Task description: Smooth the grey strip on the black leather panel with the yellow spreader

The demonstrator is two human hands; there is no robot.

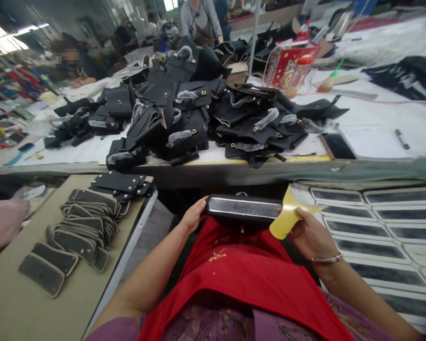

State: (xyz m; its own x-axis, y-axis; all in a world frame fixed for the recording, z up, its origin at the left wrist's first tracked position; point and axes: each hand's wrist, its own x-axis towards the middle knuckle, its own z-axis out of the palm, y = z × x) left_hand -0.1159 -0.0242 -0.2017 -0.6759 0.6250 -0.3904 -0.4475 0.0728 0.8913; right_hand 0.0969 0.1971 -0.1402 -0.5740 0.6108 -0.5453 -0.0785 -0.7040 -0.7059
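Note:
My left hand [193, 215] grips the left end of a black bag bottom [243, 208] held over my red apron [248, 274]; its flat grey face points up. My right hand [310, 234], with a bracelet on the wrist, is closed on a yellow strip of backing paper [287, 215] at the piece's right end. The strip curls up and away from the piece.
A heap of black bags [199, 109] covers the white table ahead. Dark oval pieces [81, 222] lie in rows on a board at my left. Long grey strips [376, 222] lie in rows at my right. A phone [337, 146], a pen [401, 139] and other people are farther off.

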